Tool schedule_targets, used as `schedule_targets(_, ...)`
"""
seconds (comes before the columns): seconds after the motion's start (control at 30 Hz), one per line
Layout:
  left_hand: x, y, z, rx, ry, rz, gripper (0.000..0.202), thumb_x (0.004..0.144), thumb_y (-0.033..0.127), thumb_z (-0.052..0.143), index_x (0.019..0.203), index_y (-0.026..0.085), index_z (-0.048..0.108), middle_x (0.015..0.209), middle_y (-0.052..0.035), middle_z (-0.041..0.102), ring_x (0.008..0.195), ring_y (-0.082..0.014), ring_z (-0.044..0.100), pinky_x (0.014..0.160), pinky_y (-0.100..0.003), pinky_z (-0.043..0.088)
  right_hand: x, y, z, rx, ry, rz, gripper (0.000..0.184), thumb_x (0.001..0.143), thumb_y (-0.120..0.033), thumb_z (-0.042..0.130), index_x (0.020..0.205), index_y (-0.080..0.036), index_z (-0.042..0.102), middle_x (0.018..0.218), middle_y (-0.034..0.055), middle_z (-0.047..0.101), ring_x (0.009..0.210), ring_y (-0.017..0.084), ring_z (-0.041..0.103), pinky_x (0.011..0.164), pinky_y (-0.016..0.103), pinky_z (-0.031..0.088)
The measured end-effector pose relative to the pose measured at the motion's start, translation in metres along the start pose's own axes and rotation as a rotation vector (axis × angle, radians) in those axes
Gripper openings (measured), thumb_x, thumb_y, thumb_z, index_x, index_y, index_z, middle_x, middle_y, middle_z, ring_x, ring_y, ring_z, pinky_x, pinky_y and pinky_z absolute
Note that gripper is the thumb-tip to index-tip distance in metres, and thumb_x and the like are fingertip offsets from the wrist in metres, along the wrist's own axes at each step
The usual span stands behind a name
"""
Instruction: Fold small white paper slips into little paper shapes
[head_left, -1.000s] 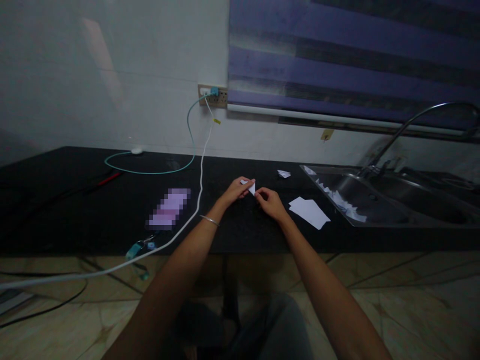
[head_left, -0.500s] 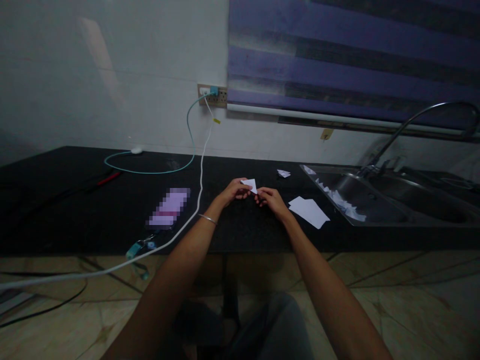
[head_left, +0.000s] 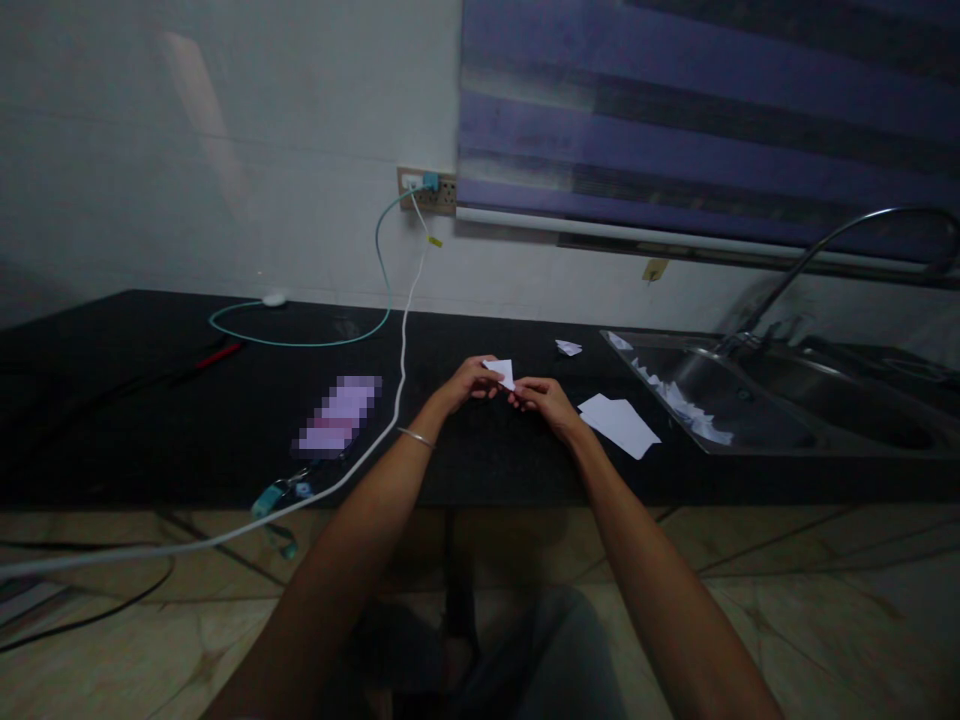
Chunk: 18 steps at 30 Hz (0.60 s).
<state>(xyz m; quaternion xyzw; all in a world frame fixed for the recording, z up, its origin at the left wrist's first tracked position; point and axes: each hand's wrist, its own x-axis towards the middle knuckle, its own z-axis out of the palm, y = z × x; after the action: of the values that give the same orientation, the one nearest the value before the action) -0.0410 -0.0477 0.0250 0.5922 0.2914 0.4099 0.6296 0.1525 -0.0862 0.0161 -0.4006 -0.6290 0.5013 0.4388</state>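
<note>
Between my hands, above the black counter (head_left: 480, 450), is a small piece of folded white paper (head_left: 501, 370) with a pointed corner. My left hand (head_left: 472, 382) is closed on its left side, thumb on top. My right hand (head_left: 540, 397) pinches the lower right corner of the same paper. Beside my right wrist lie loose sheets of white paper (head_left: 622, 425), overlapping flat on the counter. Farther back is a small folded paper piece (head_left: 568, 348). Several folded white pieces (head_left: 682, 402) lie in a row along the left rim of the sink.
A steel sink (head_left: 757, 440) with a curved tap (head_left: 795, 262) is at the right. At the left lie a blurred-out phone (head_left: 339, 418) and a teal strap (head_left: 268, 500). A white cable (head_left: 403, 350) runs from the wall socket (head_left: 446, 195) across the counter; a teal cable (head_left: 300, 345) loops behind.
The right fingers have shifted very slightly at the paper's lower corner. Both hands keep hold of the folded paper; the view has moved a little.
</note>
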Motion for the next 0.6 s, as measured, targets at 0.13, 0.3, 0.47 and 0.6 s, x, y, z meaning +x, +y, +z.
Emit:
schedule_targets(0.13,-0.0003,0.0008,0.0004,-0.001,-0.014,0.018,0.034,0.062,0.029,0.074,0.085,0.014,0.055,0.064,0.0005,0.06,0.048,-0.0069,0.053,0.044,-0.017,0.024,-0.0013,-0.0009,0.0,-0.005,-0.009,-0.018,0.023,0.076,-0.04,0.07,0.077,-0.017,0.073,0.075,0.0024,0.068,0.066,0.012,0.056,0.061,0.023,0.039)
schedule_targets(0.3,-0.0014,0.0027,0.0015,0.024,-0.019,0.035,0.033,0.063,0.03,0.074,0.085,0.014,0.055,0.062,0.0009,0.059,0.046,-0.0069,0.052,0.043,-0.017,0.023,-0.003,-0.0019,0.0004,-0.034,0.002,-0.037,0.028,0.076,-0.044,0.07,0.077,-0.017,0.073,0.075,0.0029,0.068,0.065,0.012,0.056,0.06,0.024,0.039)
schedule_targets(0.47,-0.0003,0.003,0.0019,0.063,-0.009,0.018,0.034,0.061,0.031,0.075,0.082,0.014,0.055,0.06,0.0008,0.059,0.044,-0.0068,0.052,0.042,-0.017,0.022,-0.0005,0.0014,0.0011,-0.119,0.032,-0.039,0.028,0.076,-0.044,0.069,0.076,-0.016,0.072,0.069,0.0024,0.068,0.061,0.012,0.055,0.059,0.024,0.04)
schedule_targets(0.6,-0.0004,0.0027,0.0028,0.061,-0.033,0.026,0.035,0.067,0.038,0.075,0.082,0.014,0.054,0.062,-0.0001,0.061,0.045,-0.007,0.053,0.041,-0.018,0.022,0.0021,0.0057,0.0016,-0.168,0.064,-0.051,0.023,0.076,-0.038,0.066,0.072,-0.016,0.07,0.066,0.0009,0.066,0.057,0.011,0.053,0.058,0.024,0.039)
